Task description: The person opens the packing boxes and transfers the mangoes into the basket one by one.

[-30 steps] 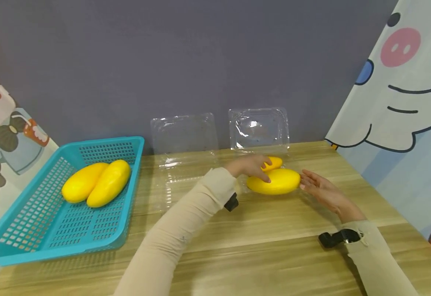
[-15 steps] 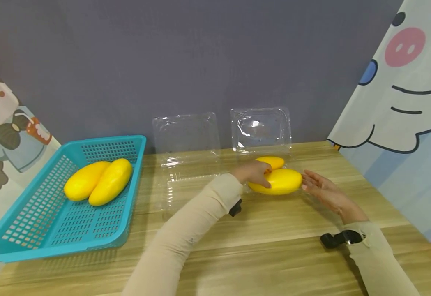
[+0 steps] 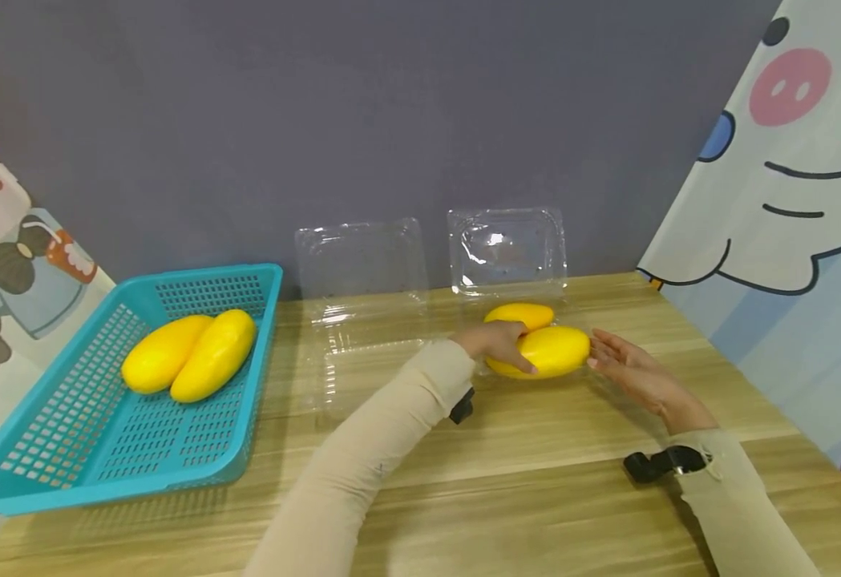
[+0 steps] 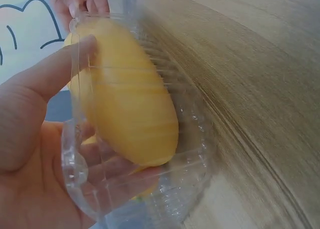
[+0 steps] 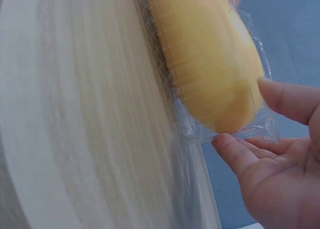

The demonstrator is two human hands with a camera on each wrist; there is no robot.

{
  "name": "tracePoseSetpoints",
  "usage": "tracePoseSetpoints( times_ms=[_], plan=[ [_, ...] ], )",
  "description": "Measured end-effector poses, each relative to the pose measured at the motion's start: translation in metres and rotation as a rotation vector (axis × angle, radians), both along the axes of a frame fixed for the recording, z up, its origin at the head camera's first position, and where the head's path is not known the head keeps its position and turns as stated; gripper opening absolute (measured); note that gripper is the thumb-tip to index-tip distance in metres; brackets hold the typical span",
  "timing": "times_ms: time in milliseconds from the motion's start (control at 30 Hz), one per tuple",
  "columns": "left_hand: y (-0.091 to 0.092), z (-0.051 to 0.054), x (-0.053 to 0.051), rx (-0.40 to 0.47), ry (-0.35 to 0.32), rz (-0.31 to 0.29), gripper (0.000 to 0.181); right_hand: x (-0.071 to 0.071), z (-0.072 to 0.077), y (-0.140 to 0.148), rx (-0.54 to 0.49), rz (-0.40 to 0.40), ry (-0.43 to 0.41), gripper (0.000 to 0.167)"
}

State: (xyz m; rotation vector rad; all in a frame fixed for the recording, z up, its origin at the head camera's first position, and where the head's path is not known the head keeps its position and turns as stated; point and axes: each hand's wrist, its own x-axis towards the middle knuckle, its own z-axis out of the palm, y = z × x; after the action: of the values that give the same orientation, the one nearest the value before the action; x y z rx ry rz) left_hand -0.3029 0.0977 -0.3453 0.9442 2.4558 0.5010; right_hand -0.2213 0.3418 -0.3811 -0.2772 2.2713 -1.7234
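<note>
Two yellow mangoes lie side by side in a clear plastic clamshell box (image 5: 186,126), its lid (image 3: 507,248) raised against the back wall. My left hand (image 3: 494,343) reaches over the box's left end and grips the front mango (image 3: 555,353). In the left wrist view the thumb lies on that mango (image 4: 132,96) and the fingers pass behind it. Just beyond sits the rear mango (image 3: 524,313). At the box's right end is my right hand (image 3: 636,373), fingers fairly straight, fingertips touching the plastic. In the right wrist view its thumb is near the rim.
A turquoise basket (image 3: 236,433) at the left holds two more mangoes (image 3: 185,357). Between it and the hands stands another clear clamshell box (image 3: 329,373), lid up. A grey wall (image 3: 391,120) closes off the back of the wooden table (image 3: 535,489).
My left hand's fingers have drawn back from the rear mango and moved down between the two, now around the front one. The right hand stays at the box's right end.
</note>
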Motion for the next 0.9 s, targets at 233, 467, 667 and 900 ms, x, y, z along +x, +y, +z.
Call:
tracePoseSetpoints(
  times_ms=[233, 467, 667, 900],
  plan=[
    [-0.004, 0.003, -0.001, 0.018, -0.07, 0.015, 0.062, -0.002, -0.001, 0.0, -0.009, 0.001, 0.015, 0.076],
    [-0.008, -0.006, -0.004, 0.117, -0.135, 0.004, 0.066, 0.0, -0.001, 0.0, 0.004, -0.007, 0.008, 0.076],
    [-0.007, -0.012, -0.008, 0.117, -0.067, -0.023, 0.058, 0.0, 0.001, -0.001, 0.013, -0.013, 0.01, 0.076],
    [-0.006, -0.017, -0.009, 0.127, -0.016, -0.022, 0.045, 0.0, -0.001, -0.001, 0.006, -0.011, 0.012, 0.075]
  ],
)
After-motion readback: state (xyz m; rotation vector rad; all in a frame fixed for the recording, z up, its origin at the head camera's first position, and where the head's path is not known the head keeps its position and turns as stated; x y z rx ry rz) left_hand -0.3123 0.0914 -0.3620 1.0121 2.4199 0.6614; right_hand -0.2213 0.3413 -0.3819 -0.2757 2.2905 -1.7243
